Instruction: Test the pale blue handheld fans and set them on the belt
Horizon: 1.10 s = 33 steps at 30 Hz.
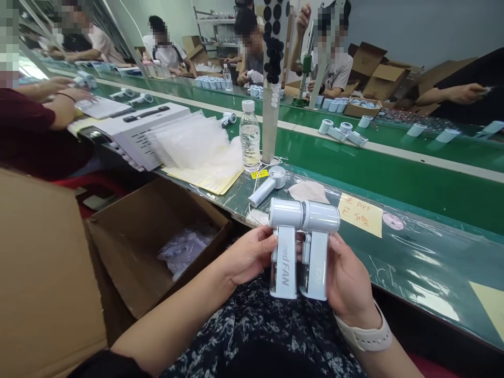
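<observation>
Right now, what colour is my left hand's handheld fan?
The handheld fan is pale blue: head view.

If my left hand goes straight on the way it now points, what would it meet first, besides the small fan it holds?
The left hand would probably meet the other small fan first, the one in the right hand, close beside its own; the depth is hard to judge.

Above the lap (252,331), the left hand (249,255) and right hand (351,281) face each other, each gripping; the left forearm (177,312) slants in from the lap's left.
</observation>
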Each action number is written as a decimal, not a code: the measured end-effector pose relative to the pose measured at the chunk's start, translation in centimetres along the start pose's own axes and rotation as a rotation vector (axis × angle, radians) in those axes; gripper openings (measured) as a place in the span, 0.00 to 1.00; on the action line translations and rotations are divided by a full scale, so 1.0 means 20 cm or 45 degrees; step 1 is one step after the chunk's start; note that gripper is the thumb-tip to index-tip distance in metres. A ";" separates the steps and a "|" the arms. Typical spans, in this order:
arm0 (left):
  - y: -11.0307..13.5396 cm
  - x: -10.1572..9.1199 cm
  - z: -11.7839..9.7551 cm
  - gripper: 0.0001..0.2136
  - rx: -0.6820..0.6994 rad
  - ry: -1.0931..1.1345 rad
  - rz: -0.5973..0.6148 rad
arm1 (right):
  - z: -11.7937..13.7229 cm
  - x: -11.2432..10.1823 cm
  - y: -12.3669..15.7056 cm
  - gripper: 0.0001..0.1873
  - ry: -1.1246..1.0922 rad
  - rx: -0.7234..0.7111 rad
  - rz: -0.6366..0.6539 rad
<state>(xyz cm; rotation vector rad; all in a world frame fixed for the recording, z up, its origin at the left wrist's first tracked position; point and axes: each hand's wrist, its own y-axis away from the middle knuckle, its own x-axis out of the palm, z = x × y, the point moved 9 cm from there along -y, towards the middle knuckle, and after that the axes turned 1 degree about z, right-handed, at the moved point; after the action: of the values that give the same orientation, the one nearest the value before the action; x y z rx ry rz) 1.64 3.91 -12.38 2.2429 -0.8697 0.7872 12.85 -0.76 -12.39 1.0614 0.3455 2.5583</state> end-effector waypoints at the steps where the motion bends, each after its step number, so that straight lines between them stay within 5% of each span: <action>1: 0.00 0.00 0.02 0.27 -0.030 0.017 -0.007 | 0.00 -0.01 0.00 0.12 -0.008 0.003 -0.004; 16: 0.02 0.02 0.02 0.18 -0.038 0.089 0.046 | -0.02 0.04 0.02 0.17 0.026 0.057 0.074; 24: 0.03 0.00 0.01 0.18 0.045 -0.010 0.033 | 0.00 0.00 0.02 0.27 0.148 -0.007 0.035; 29: 0.04 -0.02 -0.09 0.17 0.221 -0.477 -0.045 | 0.09 -0.05 0.05 0.26 0.532 -0.249 0.106; 33: 0.09 0.07 -0.26 0.14 0.605 -1.101 0.030 | 0.21 0.10 0.16 0.29 1.000 -0.699 0.497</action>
<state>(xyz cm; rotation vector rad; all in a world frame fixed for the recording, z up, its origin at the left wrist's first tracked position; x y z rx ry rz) -0.34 5.98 -7.40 3.0617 -1.1663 -0.0376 13.76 -2.51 -7.10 -0.1113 -0.4153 3.0401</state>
